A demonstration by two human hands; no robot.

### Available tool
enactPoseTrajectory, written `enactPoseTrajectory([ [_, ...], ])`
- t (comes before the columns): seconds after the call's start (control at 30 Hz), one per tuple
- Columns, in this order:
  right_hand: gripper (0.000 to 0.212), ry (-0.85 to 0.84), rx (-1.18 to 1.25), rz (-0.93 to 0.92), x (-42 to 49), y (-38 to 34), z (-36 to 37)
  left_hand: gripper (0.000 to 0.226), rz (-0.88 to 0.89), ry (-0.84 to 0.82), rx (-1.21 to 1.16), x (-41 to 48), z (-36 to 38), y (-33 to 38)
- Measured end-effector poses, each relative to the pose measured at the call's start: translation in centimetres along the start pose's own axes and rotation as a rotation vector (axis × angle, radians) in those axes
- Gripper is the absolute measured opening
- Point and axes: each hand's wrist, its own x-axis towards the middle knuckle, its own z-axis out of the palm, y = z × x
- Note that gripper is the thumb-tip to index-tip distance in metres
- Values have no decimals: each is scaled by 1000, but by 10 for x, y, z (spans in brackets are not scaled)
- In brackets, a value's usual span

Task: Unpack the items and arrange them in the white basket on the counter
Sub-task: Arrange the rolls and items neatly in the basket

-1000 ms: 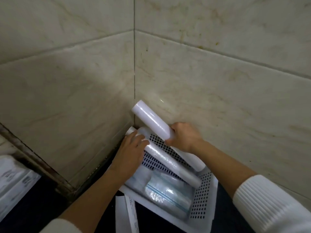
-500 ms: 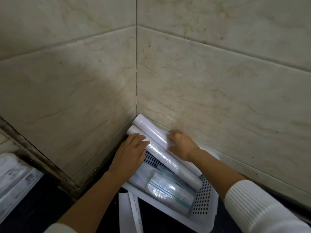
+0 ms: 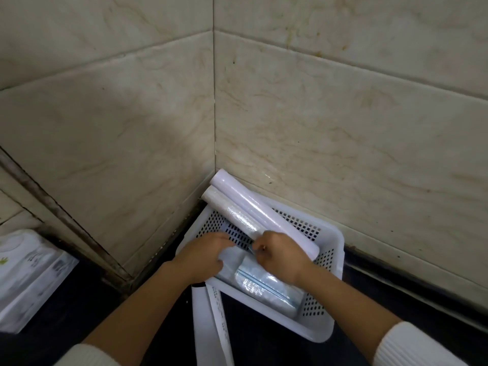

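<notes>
Walls [image 3: 317, 128] of pale tile meet in a corner behind a white basket [image 3: 331, 299] on a dark counter [image 3: 79, 299], with a package [image 3: 29, 273] well left of the basket and a paper strip [image 3: 208, 320] just in front of it. Inside the basket two rolls [image 3: 253, 204] lie side by side, far ends poking over its back rim, and clear packets [image 3: 266, 286] lie flat at its front. The left hand [image 3: 203, 256] rests loosely spread on the packets, and the right hand [image 3: 280, 257] is curled at the rolls' near end, its hold unclear. The rolls look light, stiff and apt to roll, best gripped mid-length, while the packets look soft and slippery, best pinched at an edge.
</notes>
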Motion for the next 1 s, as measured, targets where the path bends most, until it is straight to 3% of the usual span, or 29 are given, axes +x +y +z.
enactPoseTrajectory([
  [0.17,14,-14,-136,102,-1,2,22,55,28,-228,308,28,2,12],
  [0.27,20,-57,-191,175,-6,4,30,59,-7,-271,465,35,5,14],
  [0.37,33,-167,-242,238,-11,10,34,57,-56,-299,484,38,7,17],
  [0.43,30,-218,-236,252,-15,14,35,49,-87,-352,456,37,7,19],
  [0.57,41,-242,-260,256,-23,19,38,33,-95,-407,431,34,4,26],
  [0.77,18,-131,-243,253,-26,24,45,28,-70,-372,542,23,-36,37],
  [0.87,16,-113,-208,256,-22,22,45,28,-96,-185,604,11,-66,39],
  [1.0,20,-83,-124,212,-1,2,52,31,-109,40,494,-3,-95,35],
])
